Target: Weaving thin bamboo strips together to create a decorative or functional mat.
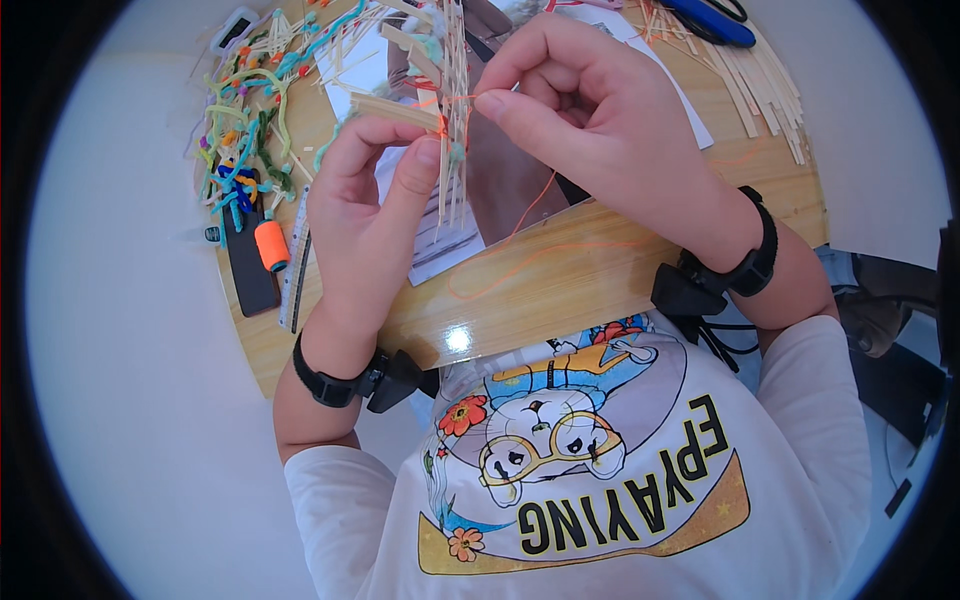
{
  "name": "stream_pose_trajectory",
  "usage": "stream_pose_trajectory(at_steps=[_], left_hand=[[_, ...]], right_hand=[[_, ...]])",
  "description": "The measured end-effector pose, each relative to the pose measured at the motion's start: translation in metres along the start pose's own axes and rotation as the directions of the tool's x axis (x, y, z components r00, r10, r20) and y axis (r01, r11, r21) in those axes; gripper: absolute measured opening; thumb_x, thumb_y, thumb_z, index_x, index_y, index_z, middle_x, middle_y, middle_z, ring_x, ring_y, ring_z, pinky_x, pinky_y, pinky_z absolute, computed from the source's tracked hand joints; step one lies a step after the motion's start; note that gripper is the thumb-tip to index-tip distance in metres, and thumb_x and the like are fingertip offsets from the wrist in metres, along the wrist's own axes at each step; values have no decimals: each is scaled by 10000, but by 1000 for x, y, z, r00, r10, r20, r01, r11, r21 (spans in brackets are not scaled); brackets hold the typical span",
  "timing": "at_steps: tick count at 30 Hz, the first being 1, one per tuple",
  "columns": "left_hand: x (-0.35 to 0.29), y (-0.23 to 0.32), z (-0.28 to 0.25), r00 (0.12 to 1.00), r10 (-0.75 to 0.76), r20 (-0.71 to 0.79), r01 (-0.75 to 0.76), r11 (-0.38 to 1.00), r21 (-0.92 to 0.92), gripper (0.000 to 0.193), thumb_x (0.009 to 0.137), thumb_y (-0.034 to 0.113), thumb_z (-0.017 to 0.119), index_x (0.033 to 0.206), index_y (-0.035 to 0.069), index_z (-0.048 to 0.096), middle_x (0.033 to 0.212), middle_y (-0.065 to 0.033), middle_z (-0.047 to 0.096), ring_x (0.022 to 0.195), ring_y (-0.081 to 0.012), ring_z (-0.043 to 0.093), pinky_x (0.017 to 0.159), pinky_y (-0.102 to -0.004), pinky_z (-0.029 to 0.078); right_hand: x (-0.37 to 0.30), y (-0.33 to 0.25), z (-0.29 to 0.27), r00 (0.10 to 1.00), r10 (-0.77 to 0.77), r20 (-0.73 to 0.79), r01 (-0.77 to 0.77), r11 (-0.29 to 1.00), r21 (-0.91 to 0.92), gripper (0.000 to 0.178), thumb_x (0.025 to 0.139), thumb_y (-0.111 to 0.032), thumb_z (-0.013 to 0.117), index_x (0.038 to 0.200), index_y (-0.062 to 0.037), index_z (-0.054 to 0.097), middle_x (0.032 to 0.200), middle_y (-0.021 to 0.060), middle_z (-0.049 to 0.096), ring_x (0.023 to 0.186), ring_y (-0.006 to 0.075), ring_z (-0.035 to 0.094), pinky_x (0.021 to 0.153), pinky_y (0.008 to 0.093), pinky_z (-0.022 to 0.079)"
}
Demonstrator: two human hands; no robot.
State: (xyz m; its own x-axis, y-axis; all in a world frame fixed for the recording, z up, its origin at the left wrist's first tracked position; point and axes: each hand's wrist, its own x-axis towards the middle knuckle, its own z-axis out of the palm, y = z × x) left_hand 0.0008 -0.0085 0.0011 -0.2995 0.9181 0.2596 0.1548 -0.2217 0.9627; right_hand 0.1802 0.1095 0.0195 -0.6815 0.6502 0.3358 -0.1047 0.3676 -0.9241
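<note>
Upright above the table stands a framework of thin wooden sticks, bound in places with orange thread and pale green fuzzy yarn. My left hand pinches a short flat bundle of sticks at its side, thumb and forefinger near an orange binding. Between the thumb and forefinger of my right hand is an orange thread, drawn taut to that binding. The thread's loose length trails down and curls over the table. Where the framework's top ends is cut off by the frame edge.
A printed picture sheet lies beneath the work. Left of it are a ruler, an orange thread spool, a dark phone-like slab and tangled coloured pipe cleaners. Loose sticks and a blue-handled tool lie at far right.
</note>
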Motion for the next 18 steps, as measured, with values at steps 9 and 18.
stream_pose_trajectory(at_steps=[9, 18], left_hand=[[-1, -1, 3, 999, 44, 5, -44, 997, 69, 124, 953, 60, 731, 1046, 12, 664, 1026, -34, 687, 1006, -112, 611, 938, -269, 458], [3, -2, 3, 969, 239, 62, -246, 908, 340, 112, 907, 36, 756, 992, 44, 685, 975, -49, 703, 906, -156, 645, 914, -285, 468]], right_hand=[[-2, 3, 2, 991, -128, -49, 119, 980, -161, 120, 887, -110, 711, 918, -39, 619, 599, 31, 582, 530, 123, 549, 521, 268, 431], [-3, 1, 2, 995, 91, 48, -93, 995, 24, 83, 974, -104, 691, 1022, -45, 658, 757, -58, 622, 616, -6, 498, 556, 179, 373]])
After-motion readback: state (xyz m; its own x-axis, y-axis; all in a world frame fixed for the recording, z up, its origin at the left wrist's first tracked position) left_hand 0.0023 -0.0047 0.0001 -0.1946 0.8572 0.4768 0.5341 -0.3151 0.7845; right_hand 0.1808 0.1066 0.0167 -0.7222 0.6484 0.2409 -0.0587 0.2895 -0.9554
